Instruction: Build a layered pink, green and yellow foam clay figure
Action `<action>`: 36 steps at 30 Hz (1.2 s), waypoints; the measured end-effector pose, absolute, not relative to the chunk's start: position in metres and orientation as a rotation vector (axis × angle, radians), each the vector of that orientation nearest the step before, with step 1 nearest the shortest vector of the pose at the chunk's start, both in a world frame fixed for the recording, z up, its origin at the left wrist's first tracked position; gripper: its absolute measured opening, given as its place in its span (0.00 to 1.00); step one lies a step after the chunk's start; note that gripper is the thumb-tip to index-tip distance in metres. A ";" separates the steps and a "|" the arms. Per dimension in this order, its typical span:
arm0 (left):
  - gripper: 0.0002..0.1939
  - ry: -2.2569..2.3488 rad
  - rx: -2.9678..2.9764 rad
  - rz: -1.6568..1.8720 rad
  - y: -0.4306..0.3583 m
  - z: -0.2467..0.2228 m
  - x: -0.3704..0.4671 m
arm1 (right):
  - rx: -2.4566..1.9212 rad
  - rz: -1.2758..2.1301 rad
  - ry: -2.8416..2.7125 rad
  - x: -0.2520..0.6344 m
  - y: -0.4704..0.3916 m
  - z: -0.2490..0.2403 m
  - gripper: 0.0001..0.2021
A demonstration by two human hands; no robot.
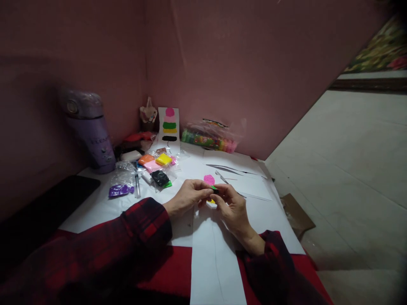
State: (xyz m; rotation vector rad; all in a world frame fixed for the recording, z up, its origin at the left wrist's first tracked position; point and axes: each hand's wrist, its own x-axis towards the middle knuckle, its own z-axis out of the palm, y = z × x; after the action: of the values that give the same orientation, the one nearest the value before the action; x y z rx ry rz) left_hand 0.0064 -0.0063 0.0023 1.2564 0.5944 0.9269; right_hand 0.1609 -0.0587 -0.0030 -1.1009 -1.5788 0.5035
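My left hand [192, 195] and my right hand [233, 207] meet over the middle of the table, fingertips pinched together. Between them is a small piece of green and dark clay [214, 188], mostly covered by the fingers. Below lies a long white paper strip [216, 262] with a pencil line down it. A pink clay disc [209, 179] shows just beyond my fingertips, and a bit of yellow [211, 201] peeks out under them. Farther off, a craft knife [221, 177] rests on white paper.
Bagged clay, including yellow [164, 159], black [160, 178] and purple [121, 190], lies to the left near a purple bottle [92, 135]. A card with coloured bands [169, 127] leans on the wall beside a bag of coloured packs [208, 140]. A dark slab [54, 203] lies far left.
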 end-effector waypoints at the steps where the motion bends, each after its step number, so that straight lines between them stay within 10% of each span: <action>1: 0.21 0.601 1.261 0.921 -0.007 0.003 0.006 | -1.114 0.469 -1.599 0.162 -0.058 -0.004 0.06; 36: 0.21 0.594 1.228 0.917 -0.008 0.006 0.006 | -1.161 0.438 -1.654 0.164 -0.059 -0.003 0.05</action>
State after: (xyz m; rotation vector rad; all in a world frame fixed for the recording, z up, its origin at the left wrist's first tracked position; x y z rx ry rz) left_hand 0.0063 -0.0084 0.0063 1.2285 0.5939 0.9171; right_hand 0.1637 -0.0590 -0.0033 -1.1612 -1.6540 0.4383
